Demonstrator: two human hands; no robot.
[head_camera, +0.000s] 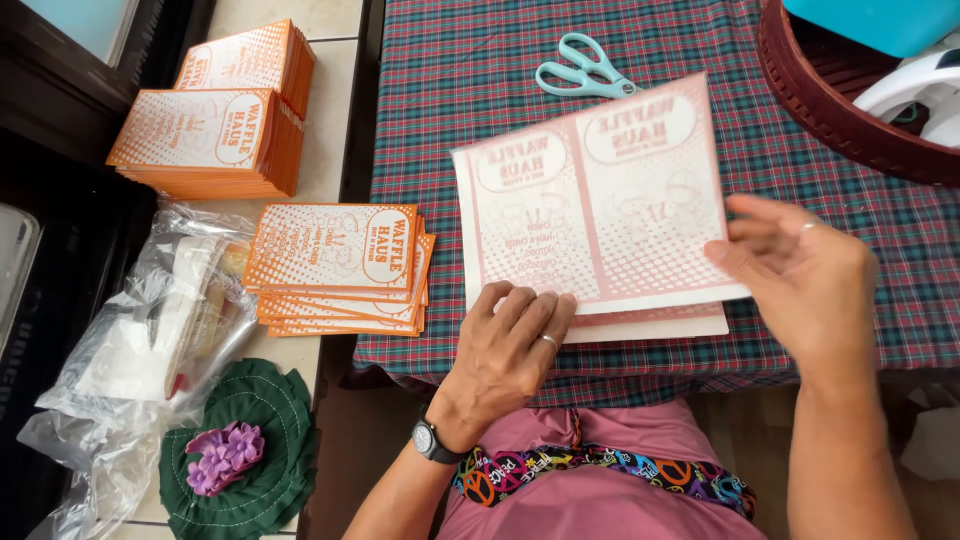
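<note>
A white paper sheet, its orange print showing faintly through from the other side, lies on a small stack of like sheets on the plaid tablecloth. My left hand, with a ring and a wristwatch, presses flat on the sheet's near left corner. My right hand, also ringed, pinches the sheet's right edge between thumb and fingers and lifts it a little off the stack. A pair of pale teal scissors lies beyond the sheets, untouched.
Left of the table, a tiled ledge holds a fanned pile of orange printed paper bags, two taller stacks, clear plastic bags and a green doily with a purple flower. A dark red basket stands at the top right.
</note>
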